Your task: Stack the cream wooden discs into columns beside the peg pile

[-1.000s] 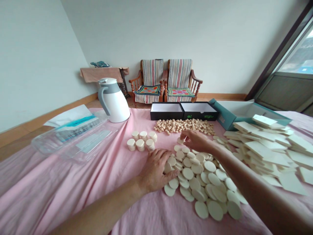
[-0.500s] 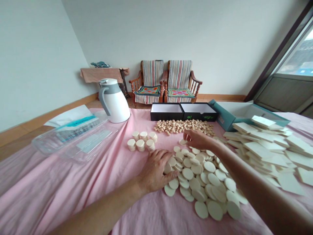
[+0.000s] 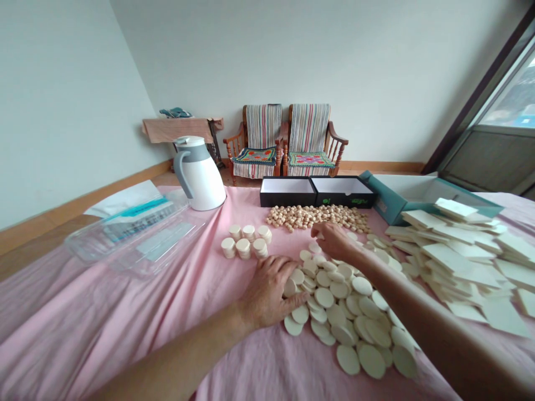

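Note:
My left hand [image 3: 267, 292] rests on the near-left edge of a loose spread of flat cream discs [image 3: 346, 303], its fingers curled over several of them. My right hand [image 3: 334, 242] hangs at the far end of that spread, fingers curled, just above a lone disc [image 3: 314, 247]. Whether either hand grips anything is hidden by the fingers. Short stacks of cream discs [image 3: 244, 248] stand left of my right hand. A heap of small tan pellets [image 3: 313, 217] lies just beyond it.
A pile of cream square tiles [image 3: 460, 256] lies to the right on the pink cloth [image 3: 125, 340]. Two open black boxes [image 3: 315, 192], a teal box [image 3: 388, 195], a white jug [image 3: 199, 175] and a clear plastic tray [image 3: 134, 236] line the far side.
My view has drifted slightly, so everything sits a little further right. Both hands stay nearly where they were, on and beside the disc spread.

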